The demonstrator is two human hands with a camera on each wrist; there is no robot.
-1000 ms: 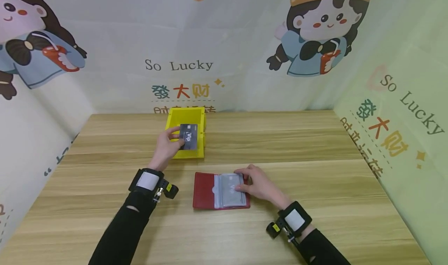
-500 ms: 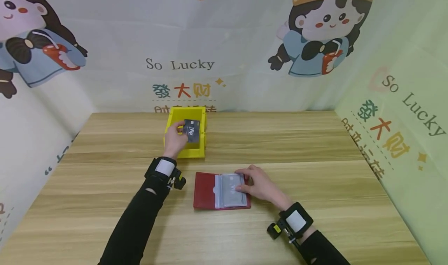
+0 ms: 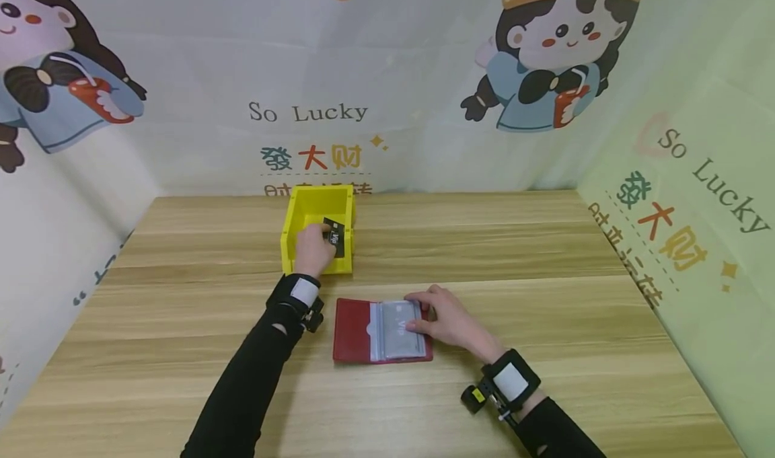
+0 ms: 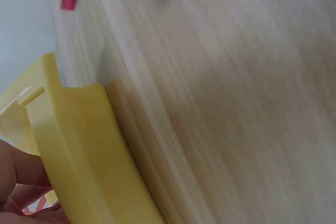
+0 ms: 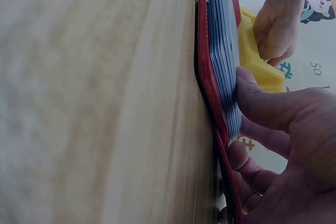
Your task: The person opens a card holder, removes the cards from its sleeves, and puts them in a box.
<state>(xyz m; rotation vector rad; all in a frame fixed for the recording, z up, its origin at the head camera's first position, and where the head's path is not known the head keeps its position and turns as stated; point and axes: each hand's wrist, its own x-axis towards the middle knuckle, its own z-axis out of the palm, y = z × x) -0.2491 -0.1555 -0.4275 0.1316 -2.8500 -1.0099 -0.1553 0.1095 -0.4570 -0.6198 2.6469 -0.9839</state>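
My left hand (image 3: 312, 251) reaches down into a yellow plastic bin (image 3: 287, 236) at the back of the table. It pinches a black card (image 3: 337, 241) printed "Vip", which leans inside the bin. In the left wrist view the bin's wall (image 4: 100, 156) hides most of the fingers. A red card holder (image 3: 352, 330) lies open in front of the bin, with clear sleeves (image 3: 396, 340) on its right half. My right hand (image 3: 449, 319) holds the right side of the holder, thumb on the top sleeve and other fingers at the outer edge.
The wooden table (image 3: 514, 243) is backed by a pale printed cloth (image 3: 418, 74) with cartoon figures, which also hangs along both sides. Each wrist bears a strapped-on camera, such as the right one (image 3: 473, 397).
My left hand has moved forward and down into the bin with the card, which now sits lower and tilts more. The right hand and the card holder have stayed in place.
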